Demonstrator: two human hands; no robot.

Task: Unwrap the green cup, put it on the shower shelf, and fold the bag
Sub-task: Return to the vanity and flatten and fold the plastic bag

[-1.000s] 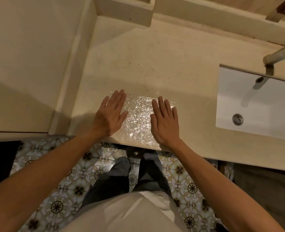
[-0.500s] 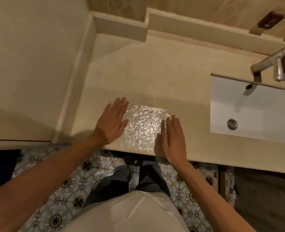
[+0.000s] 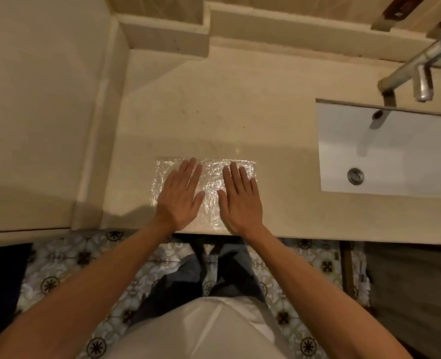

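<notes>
A clear crinkled plastic bag point(image 3: 211, 177) lies flat on the beige counter point(image 3: 214, 112), close to its front edge. My left hand point(image 3: 179, 196) rests palm down on the bag's left half, fingers stretched out. My right hand point(image 3: 241, 200) lies palm down on the right half, fingers also straight. Neither hand grips anything. The green cup is not in view.
A white sink point(image 3: 385, 151) is set into the counter at the right, with a metal tap point(image 3: 418, 71) above it. A raised ledge point(image 3: 167, 37) runs along the back wall. A beige wall point(image 3: 38, 112) stands at the left. Patterned floor tiles point(image 3: 66, 260) lie below.
My right hand slid off to the bag's right edge, then back onto it. Both hands now lie flat, nearer the bag's middle. The camera view shifted a little.
</notes>
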